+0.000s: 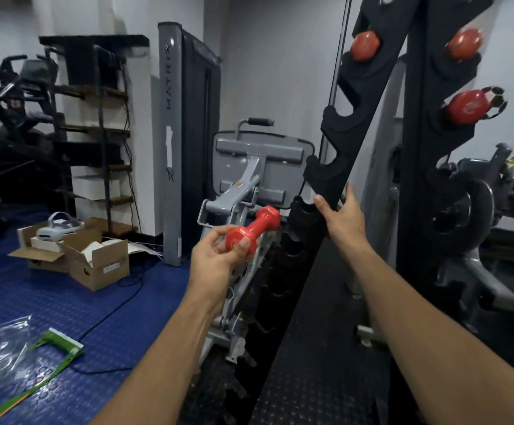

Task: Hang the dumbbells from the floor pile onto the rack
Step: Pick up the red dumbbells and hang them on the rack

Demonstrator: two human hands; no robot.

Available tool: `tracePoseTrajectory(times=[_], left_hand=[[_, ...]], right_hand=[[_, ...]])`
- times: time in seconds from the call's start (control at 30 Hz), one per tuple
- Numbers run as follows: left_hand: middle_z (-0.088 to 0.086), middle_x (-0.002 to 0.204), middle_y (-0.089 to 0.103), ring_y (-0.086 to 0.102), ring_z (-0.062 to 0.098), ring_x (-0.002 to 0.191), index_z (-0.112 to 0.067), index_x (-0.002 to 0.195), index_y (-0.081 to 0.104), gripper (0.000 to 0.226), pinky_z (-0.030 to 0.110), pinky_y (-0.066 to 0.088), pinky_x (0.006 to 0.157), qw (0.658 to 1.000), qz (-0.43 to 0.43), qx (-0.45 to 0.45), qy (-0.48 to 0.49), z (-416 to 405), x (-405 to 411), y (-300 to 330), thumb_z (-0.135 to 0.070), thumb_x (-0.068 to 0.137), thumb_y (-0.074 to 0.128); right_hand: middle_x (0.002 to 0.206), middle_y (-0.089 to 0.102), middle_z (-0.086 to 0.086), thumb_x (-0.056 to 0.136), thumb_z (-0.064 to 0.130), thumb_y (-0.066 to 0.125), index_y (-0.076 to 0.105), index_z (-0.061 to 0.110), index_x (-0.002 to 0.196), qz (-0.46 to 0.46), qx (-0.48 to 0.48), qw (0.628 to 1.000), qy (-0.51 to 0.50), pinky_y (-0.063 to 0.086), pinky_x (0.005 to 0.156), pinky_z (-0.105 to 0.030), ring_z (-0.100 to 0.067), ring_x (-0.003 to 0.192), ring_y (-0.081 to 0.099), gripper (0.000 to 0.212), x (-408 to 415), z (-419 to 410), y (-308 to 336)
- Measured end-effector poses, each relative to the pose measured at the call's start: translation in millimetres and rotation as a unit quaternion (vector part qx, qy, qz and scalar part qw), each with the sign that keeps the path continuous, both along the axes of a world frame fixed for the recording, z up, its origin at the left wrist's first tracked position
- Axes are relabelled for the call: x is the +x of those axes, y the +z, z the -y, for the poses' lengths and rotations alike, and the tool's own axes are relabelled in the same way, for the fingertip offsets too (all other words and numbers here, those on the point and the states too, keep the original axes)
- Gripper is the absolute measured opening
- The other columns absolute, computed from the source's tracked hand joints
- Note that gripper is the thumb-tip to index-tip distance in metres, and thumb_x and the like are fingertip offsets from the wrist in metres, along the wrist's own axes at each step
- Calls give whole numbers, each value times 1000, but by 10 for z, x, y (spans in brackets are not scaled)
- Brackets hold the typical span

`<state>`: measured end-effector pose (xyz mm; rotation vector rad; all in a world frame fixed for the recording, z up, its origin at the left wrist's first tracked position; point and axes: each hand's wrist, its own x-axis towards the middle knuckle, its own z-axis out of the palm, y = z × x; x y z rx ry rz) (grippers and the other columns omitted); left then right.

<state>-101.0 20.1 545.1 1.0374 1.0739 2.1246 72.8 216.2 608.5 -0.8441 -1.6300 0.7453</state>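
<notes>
Nearest the camera, the left hand (219,256) pinches a small red dumbbell (251,230) by its near head, fingers and thumb curled round it, so the handle and far head point up toward the rack (369,118). The dumbbell is in the air just left of the rack's lower notches and touches none of them. Just beyond, the right hand (340,214) grips the rack's slanted left upright, fingers wrapped round its edge, which looks like bracing. To hang the dumbbell well, it probably needs turning level so the handle spans both uprights, then lowering into a matching pair of free notches with a head outside each upright. Farther up the rack, three red dumbbell heads (364,46) already sit in higher notches, so the free cradles below them seem the likely target.
</notes>
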Motion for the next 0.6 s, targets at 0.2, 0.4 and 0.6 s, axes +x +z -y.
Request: tracePoseTrajectory(times=[0.2,0.4,0.6], left_hand=[[18,107,71,74,33,95,-3,110,64,28,35,63,82,998,56,16,2,-372,64,758,-6,85,75],[17,116,68,71,32,104,-7,113,66,34,43,63,86,999,31,26,29,-876,171,1529,-6,82,81],[-2,106,63,65,19,100,-12,120,63,46,42,59,92,994,-61,48,80,-1240,477,2221,-20,80,85]], right_hand=[[135,64,14,92,39,74,46,29,147,7,63,997,-36,47,112,-38,-13,126,60,63,28,1,346],[123,68,8,96,35,69,53,26,141,27,104,992,-69,47,97,-27,-14,115,63,48,95,-1,672],[123,70,8,88,35,80,54,26,139,40,104,991,-70,56,101,-41,-15,114,67,59,117,-113,766]])
